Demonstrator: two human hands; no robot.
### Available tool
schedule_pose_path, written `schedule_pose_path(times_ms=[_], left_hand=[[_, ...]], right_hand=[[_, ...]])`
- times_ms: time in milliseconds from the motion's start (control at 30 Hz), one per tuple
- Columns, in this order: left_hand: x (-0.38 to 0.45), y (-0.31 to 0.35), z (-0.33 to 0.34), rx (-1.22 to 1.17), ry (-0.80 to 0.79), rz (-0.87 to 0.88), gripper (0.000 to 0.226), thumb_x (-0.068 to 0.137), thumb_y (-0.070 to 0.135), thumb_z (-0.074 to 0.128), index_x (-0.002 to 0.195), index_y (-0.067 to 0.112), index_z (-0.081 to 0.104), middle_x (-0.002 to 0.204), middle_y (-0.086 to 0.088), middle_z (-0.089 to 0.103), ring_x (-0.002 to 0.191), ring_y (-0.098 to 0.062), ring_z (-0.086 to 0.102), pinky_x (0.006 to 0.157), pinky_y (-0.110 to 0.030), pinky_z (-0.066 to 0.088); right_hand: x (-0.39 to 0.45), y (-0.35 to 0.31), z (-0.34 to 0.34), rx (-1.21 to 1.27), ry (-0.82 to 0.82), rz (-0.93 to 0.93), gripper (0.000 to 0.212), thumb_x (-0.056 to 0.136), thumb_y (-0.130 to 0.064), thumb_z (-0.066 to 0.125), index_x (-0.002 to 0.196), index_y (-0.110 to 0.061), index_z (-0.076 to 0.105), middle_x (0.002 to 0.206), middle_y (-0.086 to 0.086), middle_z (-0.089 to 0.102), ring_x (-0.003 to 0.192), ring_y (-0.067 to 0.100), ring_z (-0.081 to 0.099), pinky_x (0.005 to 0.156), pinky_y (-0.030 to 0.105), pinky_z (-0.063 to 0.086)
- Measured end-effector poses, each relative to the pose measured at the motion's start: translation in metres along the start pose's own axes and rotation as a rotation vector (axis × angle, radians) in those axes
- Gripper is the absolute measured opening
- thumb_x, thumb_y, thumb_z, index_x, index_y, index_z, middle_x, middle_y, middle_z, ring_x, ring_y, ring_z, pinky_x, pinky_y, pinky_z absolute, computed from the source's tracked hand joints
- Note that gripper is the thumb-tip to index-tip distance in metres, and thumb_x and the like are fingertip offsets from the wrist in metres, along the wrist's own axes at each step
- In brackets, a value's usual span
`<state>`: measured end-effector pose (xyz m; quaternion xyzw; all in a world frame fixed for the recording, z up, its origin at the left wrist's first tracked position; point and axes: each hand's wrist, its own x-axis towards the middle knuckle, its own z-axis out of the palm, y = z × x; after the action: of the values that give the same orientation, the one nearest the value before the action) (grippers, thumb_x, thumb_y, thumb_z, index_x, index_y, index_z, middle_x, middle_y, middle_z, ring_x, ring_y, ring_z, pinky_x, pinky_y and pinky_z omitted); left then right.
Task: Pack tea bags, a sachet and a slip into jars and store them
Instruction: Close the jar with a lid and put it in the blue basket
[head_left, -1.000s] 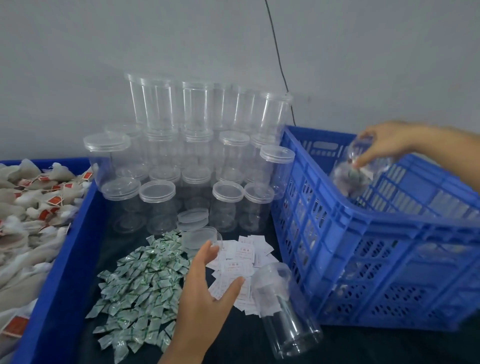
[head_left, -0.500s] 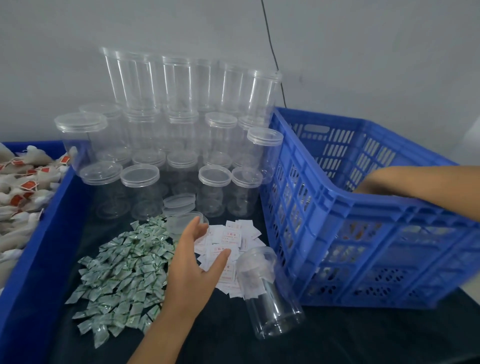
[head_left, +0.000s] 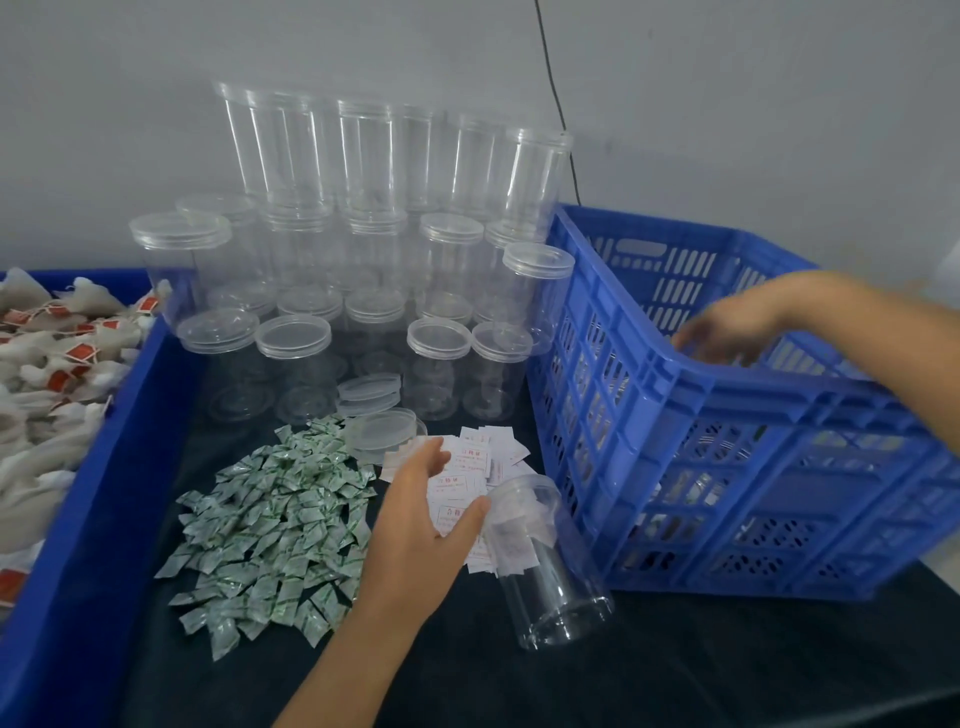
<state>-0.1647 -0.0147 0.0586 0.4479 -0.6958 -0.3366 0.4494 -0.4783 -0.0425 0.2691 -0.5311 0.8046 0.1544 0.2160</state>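
My left hand (head_left: 423, 512) hovers with relaxed fingers over the pile of white paper slips (head_left: 480, 462), holding nothing. Just right of it an open clear jar (head_left: 548, 566) lies on its side on the black cloth. A heap of green-and-white sachets (head_left: 275, 519) spreads to the left of the slips. My right hand (head_left: 727, 325) is above the rim of the blue crate (head_left: 675, 415), blurred, fingers loosely spread and empty. Packed jars show dimly through the crate's slotted wall. Tea bags (head_left: 47, 374) with red tags fill the blue bin at the left.
Stacked empty clear jars (head_left: 363, 249), some lidded, stand against the grey wall. Loose lids (head_left: 371, 395) lie in front of them. The blue bin's wall (head_left: 104, 493) borders the cloth on the left. A black cable (head_left: 558, 98) runs down the wall.
My right hand lowered a filled jar into the crate, let it go and has come up empty above the rim. My left hand drifted slightly toward the slips.
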Motion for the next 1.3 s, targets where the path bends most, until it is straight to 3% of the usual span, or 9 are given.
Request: schedule_pose_path(times_ms=[100,233,433,600,800,933,1067,1167,1300], left_hand=[[-0.007,0.003,0.005,0.039,-0.093,-0.050,0.067,0.085,0.039,0.067,0.142,0.029,0.034,0.130,0.018,0.047,0.118,0.007,0.042,0.098,-0.023,0.041],[-0.016,0.002,0.007,0.059,-0.123,-0.059,0.066,0.086,0.041,0.065,0.143,0.029,0.034,0.127,0.023,0.043,0.117,0.008,0.040,0.095,-0.015,0.033],[-0.026,0.000,-0.002,0.074,-0.105,-0.098,0.066,0.087,0.037,0.066,0.143,0.029,0.033,0.124,0.021,0.046,0.115,0.006,0.042,0.091,-0.016,0.035],[-0.037,-0.006,-0.016,0.059,-0.078,-0.124,0.062,0.088,0.032,0.066,0.142,0.028,0.036,0.123,0.019,0.050,0.117,0.004,0.044,0.089,-0.016,0.033],[-0.048,-0.007,-0.027,0.093,-0.058,-0.100,0.057,0.088,0.030,0.065,0.139,0.028,0.039,0.121,0.020,0.053,0.113,0.011,0.045,0.084,-0.007,0.034],[-0.049,-0.005,-0.032,0.079,-0.049,-0.105,0.057,0.088,0.031,0.066,0.139,0.030,0.040,0.120,0.022,0.053,0.112,0.017,0.043,0.082,-0.003,0.034],[-0.048,0.001,-0.034,-0.007,-0.051,-0.153,0.056,0.085,0.037,0.068,0.134,0.033,0.042,0.116,0.024,0.053,0.113,0.014,0.046,0.082,-0.003,0.036],[-0.044,0.011,-0.034,-0.207,-0.125,-0.295,0.072,0.073,0.057,0.067,0.134,0.031,0.039,0.117,0.022,0.052,0.111,0.008,0.049,0.086,-0.011,0.038],[-0.035,0.019,-0.036,-0.591,-0.159,-0.458,0.091,0.061,0.067,0.072,0.133,0.020,0.043,0.121,0.011,0.061,0.111,-0.004,0.059,0.098,-0.027,0.045]], right_hand=[[-0.052,-0.001,-0.016,-0.005,0.465,-0.185,0.039,0.095,-0.043,0.059,0.132,-0.032,0.056,0.124,-0.003,0.064,0.114,0.022,0.060,0.098,0.036,0.043],[-0.143,-0.021,0.036,0.215,0.986,-0.505,0.026,0.078,-0.072,0.049,0.101,-0.064,0.056,0.097,-0.028,0.066,0.088,-0.002,0.065,0.081,0.035,0.052],[-0.168,-0.078,0.180,0.455,1.381,-0.699,0.036,0.090,-0.045,0.058,0.122,-0.026,0.056,0.107,-0.023,0.053,0.098,-0.008,0.055,0.089,0.006,0.042],[-0.113,-0.109,0.271,0.613,1.200,-0.394,0.084,0.072,-0.059,0.079,0.132,-0.006,0.055,0.137,0.012,0.046,0.127,0.021,0.037,0.105,0.034,0.036],[-0.063,-0.124,0.321,0.448,1.013,-0.189,0.102,0.048,-0.044,0.096,0.133,-0.006,0.058,0.141,0.021,0.042,0.126,0.033,0.033,0.094,0.058,0.046],[-0.052,-0.127,0.326,0.649,0.977,-0.194,0.094,0.060,-0.022,0.095,0.142,-0.013,0.049,0.146,0.018,0.041,0.132,0.031,0.032,0.105,0.055,0.043],[-0.056,-0.127,0.314,0.807,1.088,-0.373,0.099,0.059,-0.013,0.095,0.140,-0.031,0.041,0.146,0.001,0.039,0.134,0.017,0.031,0.106,0.034,0.035],[-0.062,-0.136,0.299,0.946,1.165,-0.557,0.105,0.055,-0.013,0.097,0.135,-0.042,0.036,0.141,-0.010,0.036,0.132,0.011,0.040,0.100,0.021,0.043],[-0.063,-0.153,0.287,1.066,1.177,-0.715,0.096,0.058,-0.026,0.088,0.136,-0.035,0.033,0.139,-0.005,0.039,0.133,0.016,0.044,0.104,0.024,0.044]])
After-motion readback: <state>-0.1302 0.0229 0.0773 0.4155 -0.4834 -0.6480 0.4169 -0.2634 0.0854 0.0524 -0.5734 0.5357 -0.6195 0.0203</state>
